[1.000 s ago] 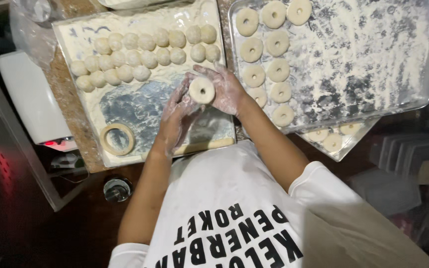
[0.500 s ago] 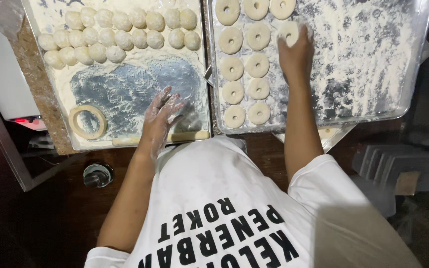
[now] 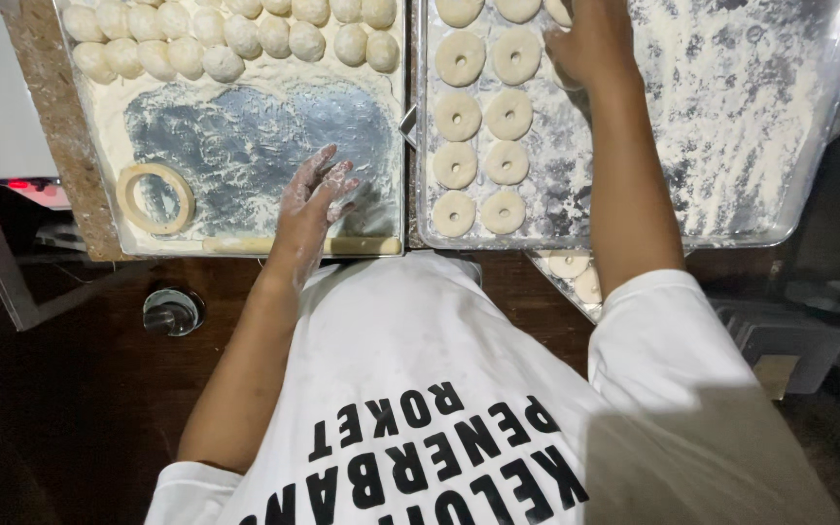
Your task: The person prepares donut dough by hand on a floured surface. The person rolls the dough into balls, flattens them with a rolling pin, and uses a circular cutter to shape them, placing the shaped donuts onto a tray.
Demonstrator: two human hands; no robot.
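Dark wooden worktop under dim light, bearing two floured metal trays side by side. On the left tray [image 3: 245,146], rows of dough balls [image 3: 245,34] along the far edge, a scraped bare patch in the middle, a round ring cutter [image 3: 155,198] near the front left corner, a thin wooden stick [image 3: 362,246] along the near rim. On the right tray [image 3: 731,117], dough rings [image 3: 483,126] in two neat columns. Left hand [image 3: 315,194] floured, flat on the bare patch, fingers loosely spread, holding nothing. Right hand [image 3: 590,44] reaching to the far end of the right tray, fingers curled down beside the second column; impossible to tell whether gripping a ring or merely touching one, with the palm side hidden. Probably best done by lowering a ring flat, keeping the hole round, leaving a gap from the neighbouring rings, matching the spacing of the rows, and lifting the fingers straight up without dragging through the flour. Below the right tray's near edge, part of another tray [image 3: 576,277] with more rings.
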